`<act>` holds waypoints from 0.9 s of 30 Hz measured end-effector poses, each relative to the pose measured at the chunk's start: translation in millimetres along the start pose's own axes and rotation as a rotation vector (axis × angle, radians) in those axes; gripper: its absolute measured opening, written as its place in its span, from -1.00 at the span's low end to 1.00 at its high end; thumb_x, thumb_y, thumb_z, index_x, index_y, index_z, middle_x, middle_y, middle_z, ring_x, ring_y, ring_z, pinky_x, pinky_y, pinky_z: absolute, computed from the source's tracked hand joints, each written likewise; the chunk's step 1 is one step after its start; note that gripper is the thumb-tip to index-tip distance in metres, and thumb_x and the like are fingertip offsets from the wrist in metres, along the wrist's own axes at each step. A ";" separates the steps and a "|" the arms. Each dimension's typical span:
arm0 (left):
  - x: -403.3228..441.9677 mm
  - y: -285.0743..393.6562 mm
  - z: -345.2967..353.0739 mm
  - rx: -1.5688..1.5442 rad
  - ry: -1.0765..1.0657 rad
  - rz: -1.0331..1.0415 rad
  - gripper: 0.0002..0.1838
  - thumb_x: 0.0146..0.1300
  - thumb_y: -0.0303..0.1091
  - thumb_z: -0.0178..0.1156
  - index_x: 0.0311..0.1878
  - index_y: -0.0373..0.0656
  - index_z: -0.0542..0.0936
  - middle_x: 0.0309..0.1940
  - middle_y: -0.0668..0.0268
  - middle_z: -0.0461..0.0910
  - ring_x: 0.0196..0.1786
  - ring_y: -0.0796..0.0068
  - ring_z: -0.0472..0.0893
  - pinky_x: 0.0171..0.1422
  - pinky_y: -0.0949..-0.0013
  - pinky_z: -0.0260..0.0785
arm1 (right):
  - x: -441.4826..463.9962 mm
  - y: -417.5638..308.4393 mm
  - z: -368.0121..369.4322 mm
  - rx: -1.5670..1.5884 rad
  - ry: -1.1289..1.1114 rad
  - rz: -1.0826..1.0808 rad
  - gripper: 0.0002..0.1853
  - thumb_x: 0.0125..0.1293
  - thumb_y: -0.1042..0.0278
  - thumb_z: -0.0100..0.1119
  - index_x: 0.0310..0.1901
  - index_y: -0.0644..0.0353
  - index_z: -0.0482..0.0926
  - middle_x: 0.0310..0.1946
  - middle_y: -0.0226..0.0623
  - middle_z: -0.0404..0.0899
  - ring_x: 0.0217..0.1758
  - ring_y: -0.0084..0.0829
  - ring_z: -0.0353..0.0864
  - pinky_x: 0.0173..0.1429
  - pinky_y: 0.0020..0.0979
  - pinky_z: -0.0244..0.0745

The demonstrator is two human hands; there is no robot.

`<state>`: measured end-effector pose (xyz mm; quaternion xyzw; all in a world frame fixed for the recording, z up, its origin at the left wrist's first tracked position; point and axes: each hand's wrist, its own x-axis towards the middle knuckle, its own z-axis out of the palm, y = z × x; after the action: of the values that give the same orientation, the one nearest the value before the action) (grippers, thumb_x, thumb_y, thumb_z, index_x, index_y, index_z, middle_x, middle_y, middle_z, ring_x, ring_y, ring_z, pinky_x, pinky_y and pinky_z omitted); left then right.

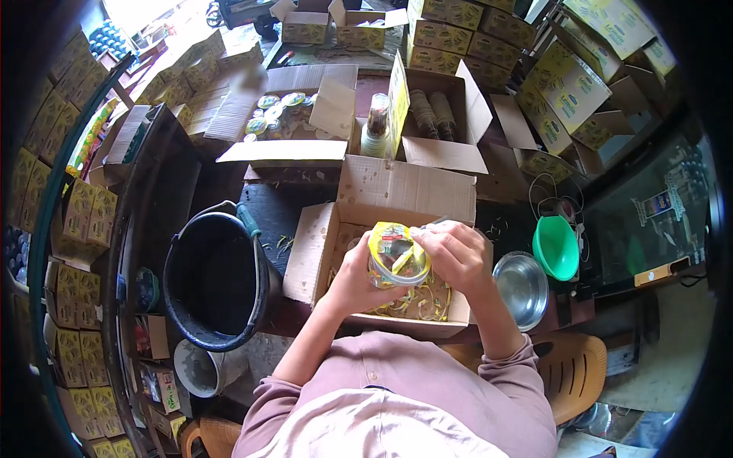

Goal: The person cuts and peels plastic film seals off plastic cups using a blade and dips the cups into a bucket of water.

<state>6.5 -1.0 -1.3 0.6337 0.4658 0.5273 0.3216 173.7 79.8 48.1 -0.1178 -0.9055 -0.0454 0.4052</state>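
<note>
In my left hand (353, 275) is a clear plastic cup (412, 279), tilted, with yellow printed film (391, 229) over its mouth. My fingers wrap around the cup's side. My right hand (458, 252) is closed at the film's right edge, fingertips pinched together. A thin dark tool (439, 220) sticks out above that hand; its working end is hidden. Both hands are over an open cardboard box (309, 256), where thin yellow strips (443, 301) lie on the bottom.
A black bucket (263, 294) stands left, above a whitish bucket (187, 366). To the right are a metal bowl (527, 278) and a green bowl (561, 256). Ahead, one open box holds printed lidded cups (275, 111), another stacked cups (420, 114). Yellow cartons (439, 38) are piled behind.
</note>
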 end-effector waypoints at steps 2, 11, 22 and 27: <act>-2.5 -6.3 -0.1 -0.011 -0.001 -0.007 -0.23 -0.25 -0.36 0.40 0.09 -0.32 0.27 -0.16 0.14 0.51 -0.12 0.35 0.55 0.01 0.37 0.37 | -0.6 -1.3 0.6 0.021 0.039 0.019 -0.62 -0.12 0.49 0.24 -0.16 0.30 0.55 -0.48 -0.34 0.54 -0.43 -0.47 0.55 -0.34 -0.44 0.51; 0.4 -2.0 -3.9 -0.120 -0.135 -0.011 -0.45 -0.23 -0.40 0.34 -0.08 -0.31 0.41 -0.28 0.26 0.54 -0.22 0.50 0.53 -0.05 0.44 0.37 | -9.6 -0.7 9.9 0.080 0.190 0.008 -0.57 -0.14 0.61 0.25 -0.11 0.37 0.52 -0.49 -0.32 0.54 -0.46 -0.46 0.54 -0.38 -0.44 0.51; -0.6 9.0 -9.1 -0.560 -0.466 -0.194 -0.43 -0.16 -0.36 0.32 -0.01 -0.22 0.35 -0.27 0.41 0.42 -0.23 0.63 0.39 -0.10 0.51 0.29 | -9.8 -1.5 3.4 0.040 0.145 -0.099 -0.76 -0.20 0.44 0.29 -0.38 0.22 0.61 -0.47 -0.35 0.55 -0.35 -0.44 0.58 -0.22 -0.41 0.57; 3.0 3.6 -14.7 -0.793 -0.743 -0.348 -0.51 -0.13 -0.42 0.31 -0.06 -0.19 0.39 -0.36 0.39 0.50 -0.32 0.64 0.45 -0.21 0.56 0.34 | -8.7 -5.3 1.9 0.043 0.155 -0.092 -0.79 -0.20 0.44 0.29 -0.42 0.21 0.61 -0.46 -0.34 0.55 -0.33 -0.43 0.59 -0.20 -0.41 0.58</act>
<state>-6.7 -0.7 6.5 0.5213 0.1852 0.3426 0.7593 176.6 73.5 40.4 -0.0633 -0.8767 -0.0536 0.4739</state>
